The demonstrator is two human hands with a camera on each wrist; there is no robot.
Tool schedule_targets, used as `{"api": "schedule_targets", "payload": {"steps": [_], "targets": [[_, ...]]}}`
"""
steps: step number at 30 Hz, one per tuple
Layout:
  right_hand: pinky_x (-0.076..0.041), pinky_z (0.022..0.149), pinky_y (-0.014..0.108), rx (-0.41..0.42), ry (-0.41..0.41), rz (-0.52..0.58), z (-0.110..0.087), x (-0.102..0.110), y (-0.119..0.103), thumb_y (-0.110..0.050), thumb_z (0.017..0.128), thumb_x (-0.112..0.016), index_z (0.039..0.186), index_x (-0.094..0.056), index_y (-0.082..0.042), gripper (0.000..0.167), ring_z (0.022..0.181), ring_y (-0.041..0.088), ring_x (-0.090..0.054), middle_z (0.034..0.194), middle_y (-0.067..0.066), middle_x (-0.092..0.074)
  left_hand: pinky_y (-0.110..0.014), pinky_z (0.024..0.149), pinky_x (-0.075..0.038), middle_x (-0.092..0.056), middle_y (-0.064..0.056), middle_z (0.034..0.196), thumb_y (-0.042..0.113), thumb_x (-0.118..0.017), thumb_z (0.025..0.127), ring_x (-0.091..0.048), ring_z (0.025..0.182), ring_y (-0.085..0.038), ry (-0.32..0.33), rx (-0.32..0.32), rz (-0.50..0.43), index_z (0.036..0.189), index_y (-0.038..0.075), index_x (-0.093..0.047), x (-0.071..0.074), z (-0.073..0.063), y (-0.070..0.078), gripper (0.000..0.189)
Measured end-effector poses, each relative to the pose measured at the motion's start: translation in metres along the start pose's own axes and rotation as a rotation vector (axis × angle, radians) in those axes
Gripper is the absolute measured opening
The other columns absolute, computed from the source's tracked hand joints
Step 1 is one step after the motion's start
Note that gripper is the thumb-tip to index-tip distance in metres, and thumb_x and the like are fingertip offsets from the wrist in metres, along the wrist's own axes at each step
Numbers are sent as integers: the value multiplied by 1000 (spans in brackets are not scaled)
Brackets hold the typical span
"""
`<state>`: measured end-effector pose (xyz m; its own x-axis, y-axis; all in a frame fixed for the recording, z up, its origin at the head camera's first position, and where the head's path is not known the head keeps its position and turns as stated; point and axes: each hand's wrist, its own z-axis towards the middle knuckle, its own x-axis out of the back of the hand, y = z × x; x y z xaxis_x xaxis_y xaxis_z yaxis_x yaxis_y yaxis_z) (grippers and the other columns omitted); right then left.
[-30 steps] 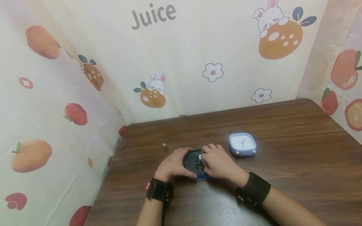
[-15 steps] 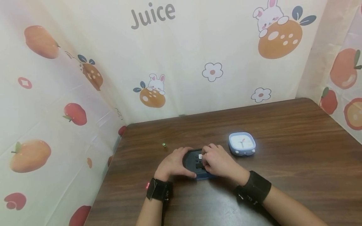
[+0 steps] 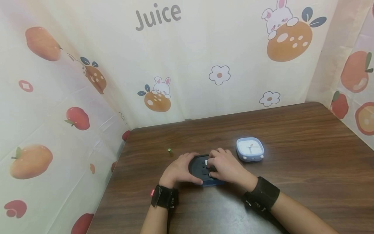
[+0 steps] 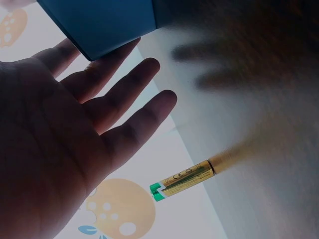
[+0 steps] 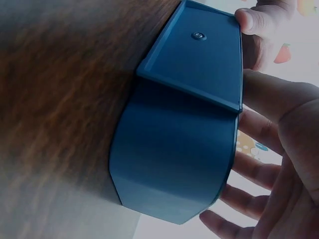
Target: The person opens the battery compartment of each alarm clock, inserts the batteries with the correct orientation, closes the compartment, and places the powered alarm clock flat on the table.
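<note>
A dark blue device [image 5: 174,149] with a black back lies on the table, back side up in the head view; its front is hidden. My left hand [image 3: 179,168] grips it from the left, thumb at the near edge and fingers at the far edge. The right hand [image 3: 226,166] rests over its right part, thumb and fingertips touching the back beside the black battery cover [image 3: 205,172], which lies in place. Other right fingers spread loosely in the right wrist view. Past the left fingers, a green-and-gold battery [image 4: 183,180] stands upright on the table.
A light blue alarm clock [image 3: 250,149] with a white face stands right of the right hand. The brown wooden table [image 3: 306,156] ends at a printed cloth [image 3: 190,97] behind and at both sides.
A gold battery showed in the device's compartment; the dark cover then came over it and now lies flat. The right fingers have loosened and lifted slightly. The left hand holds still.
</note>
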<state>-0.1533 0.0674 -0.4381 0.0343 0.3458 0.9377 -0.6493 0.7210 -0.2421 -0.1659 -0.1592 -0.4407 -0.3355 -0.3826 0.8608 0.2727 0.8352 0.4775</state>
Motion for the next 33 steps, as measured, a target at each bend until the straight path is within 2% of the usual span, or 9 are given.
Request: {"api": "schedule_targets", "payload": {"steps": [6,11,20,33], "targets": [[-43,89,54,-164,-43,15,2,-2,-1,-46,71,-81,117,-68,-26,51,116,32,-51,125,7,-59,-43,87,-48,-53,10,129,69,-79,53,-49,109,-13,-2,6,-11,134,43,-44,0,0,0,92],[-44,90,52,-238,-87,63,4,-3,-1,-47,71,-80,128,-62,-21,65,116,32,-52,128,9,-59,-43,86,-48,-54,11,127,68,-80,52,-49,109,-13,-3,5,-40,132,45,-45,0,0,0,90],[-45,89,50,-267,-70,72,9,-7,1,-47,65,-82,127,-63,-15,72,113,30,-53,126,8,-59,-44,89,-48,-54,12,126,68,-81,51,-49,109,-13,-1,-8,-64,130,43,-47,1,1,-1,90],[-44,92,52,-269,-72,89,9,-6,3,-46,66,-83,128,-63,-16,72,114,31,-52,124,8,-59,-44,92,-48,-55,10,129,69,-81,51,-50,111,-12,3,-5,-54,133,39,-46,1,2,-1,94]]}}
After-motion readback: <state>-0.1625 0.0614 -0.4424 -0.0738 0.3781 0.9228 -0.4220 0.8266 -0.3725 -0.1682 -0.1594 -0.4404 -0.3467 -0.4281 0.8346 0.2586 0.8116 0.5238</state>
